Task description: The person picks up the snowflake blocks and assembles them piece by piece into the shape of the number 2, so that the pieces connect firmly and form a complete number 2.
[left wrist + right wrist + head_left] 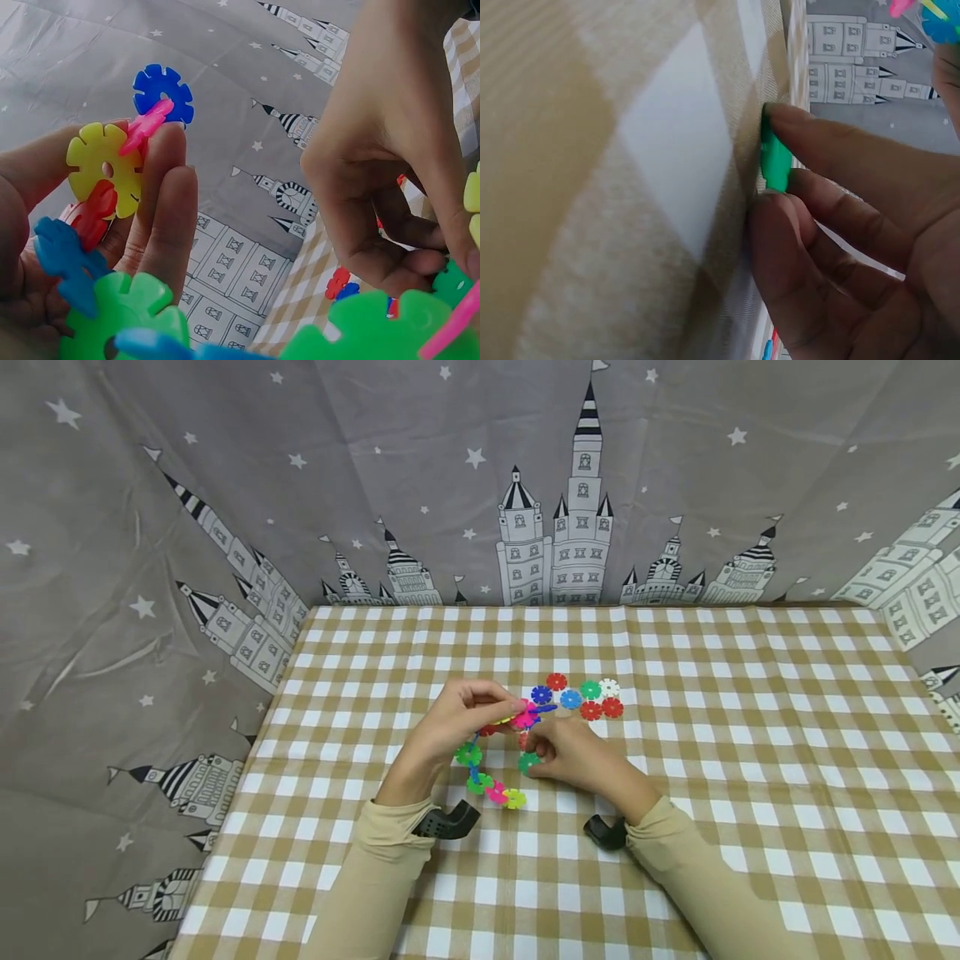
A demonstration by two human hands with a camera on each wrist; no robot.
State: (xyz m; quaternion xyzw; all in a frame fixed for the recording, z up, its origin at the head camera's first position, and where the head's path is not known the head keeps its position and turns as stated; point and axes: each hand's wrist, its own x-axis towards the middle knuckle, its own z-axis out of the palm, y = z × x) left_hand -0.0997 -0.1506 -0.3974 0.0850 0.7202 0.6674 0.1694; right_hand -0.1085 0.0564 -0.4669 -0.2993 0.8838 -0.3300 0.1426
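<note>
My left hand (435,739) holds up a chain of notched plastic snowflake discs (468,755), pinching it near its upper end. In the left wrist view, a yellow disc (86,161) lies between thumb and fingers, with a pink disc (146,126) and a blue disc (148,81) beyond it. Red, light blue and green discs follow below. The chain hangs down in a curve to a yellow disc (514,799) at its lower end. Close to the tabletop, my right hand (581,756) pinches a loose green disc (777,157) by its edges, apart from the chain.
Several loose discs, among them a light blue disc (571,699), a white disc (609,687) and a red disc (612,707), lie flat beyond the hands. A checked cloth (750,693) covers the table. A grey castle-print curtain (420,460) hangs behind and at the sides.
</note>
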